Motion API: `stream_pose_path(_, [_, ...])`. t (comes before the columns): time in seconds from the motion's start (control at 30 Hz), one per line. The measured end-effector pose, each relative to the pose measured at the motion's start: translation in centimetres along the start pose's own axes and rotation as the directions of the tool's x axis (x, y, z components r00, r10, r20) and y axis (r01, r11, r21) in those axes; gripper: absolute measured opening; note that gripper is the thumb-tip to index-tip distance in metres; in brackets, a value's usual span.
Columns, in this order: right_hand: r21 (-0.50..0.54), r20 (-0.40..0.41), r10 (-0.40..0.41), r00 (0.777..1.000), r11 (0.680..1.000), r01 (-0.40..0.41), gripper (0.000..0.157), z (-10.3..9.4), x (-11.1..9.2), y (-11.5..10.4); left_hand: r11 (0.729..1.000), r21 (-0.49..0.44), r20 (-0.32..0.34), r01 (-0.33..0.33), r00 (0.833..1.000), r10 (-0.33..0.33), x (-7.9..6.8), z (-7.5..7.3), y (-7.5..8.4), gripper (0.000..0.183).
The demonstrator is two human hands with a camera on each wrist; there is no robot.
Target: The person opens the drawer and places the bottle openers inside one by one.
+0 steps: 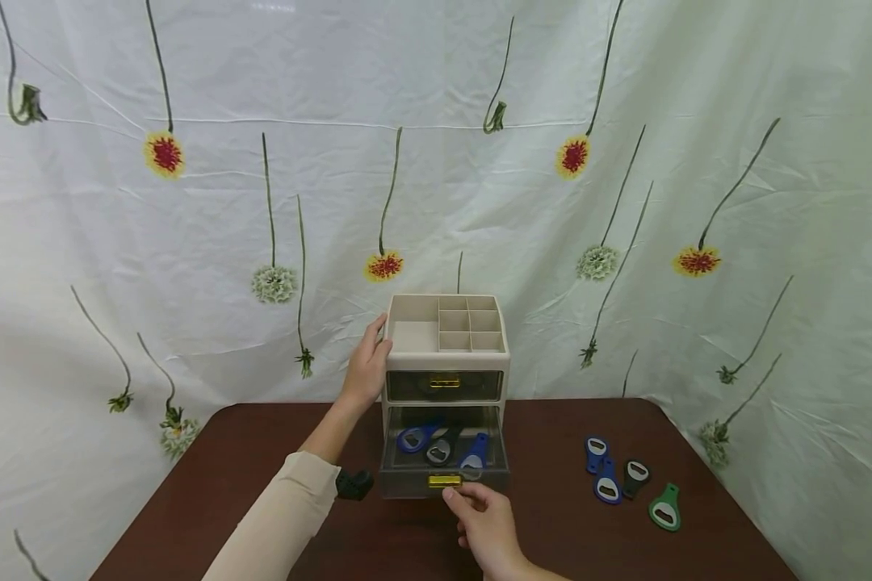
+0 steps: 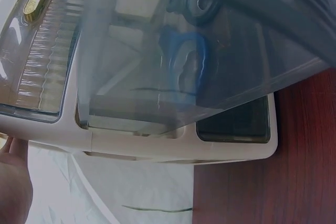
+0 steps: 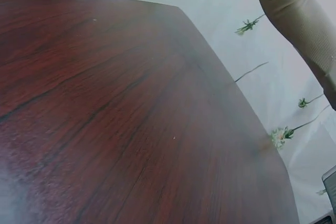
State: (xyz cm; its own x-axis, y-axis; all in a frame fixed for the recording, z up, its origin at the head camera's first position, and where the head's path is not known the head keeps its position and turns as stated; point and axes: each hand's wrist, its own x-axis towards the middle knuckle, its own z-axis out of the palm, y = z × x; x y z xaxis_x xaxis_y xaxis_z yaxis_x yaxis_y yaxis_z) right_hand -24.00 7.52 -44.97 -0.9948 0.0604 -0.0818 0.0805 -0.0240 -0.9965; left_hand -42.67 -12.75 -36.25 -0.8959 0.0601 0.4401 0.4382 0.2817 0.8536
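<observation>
A cream drawer organizer (image 1: 446,365) stands on the table. Its middle drawer (image 1: 407,485), of clear smoky plastic, is pulled out, with a blue bottle opener (image 1: 416,437), a black bottle opener (image 1: 439,450) and another blue bottle opener (image 1: 475,453) inside. My right hand (image 1: 485,520) pinches the gold handle (image 1: 445,481) of this drawer between thumb and index finger. Against the organizer's left side rests my left hand (image 1: 366,367), fingers extended along the wall. The left wrist view has part of that hand (image 2: 14,182) at its left edge; my right hand is outside the right wrist view.
On the table (image 1: 552,516) to the right lie blue bottle openers (image 1: 606,484), a black bottle opener (image 1: 635,476) and a green bottle opener (image 1: 665,510). Above the pulled-out drawer, the top drawer (image 1: 443,386) is closed. A flower-printed curtain (image 1: 480,202) hangs behind.
</observation>
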Motion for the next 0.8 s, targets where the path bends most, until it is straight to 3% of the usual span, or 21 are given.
stream_pose_path(0.17, [0.041, -0.086, -0.041, 0.995, 0.998, 0.045, 0.025, 0.6, 0.4, 0.3, 1.000, -0.001, 0.001, -0.009, 1.000, 0.009, -0.1, 0.0, 0.0, 0.054])
stream_pose_path(0.33, [0.084, -0.135, -0.017, 0.991, 0.996, 0.029, 0.023, 0.8, 0.8, 0.2, 1.000, -0.007, -0.001, -0.013, 1.000, 0.013, -0.1, 0.0, 0.0, 0.054])
stream_pose_path(0.8, [0.095, -0.137, 0.002, 0.991, 0.995, 0.011, 0.026, 1.1, 1.5, -0.1, 1.000, -0.003, 0.004, -0.002, 1.000, 0.002, -0.2, -0.1, 0.1, 0.054])
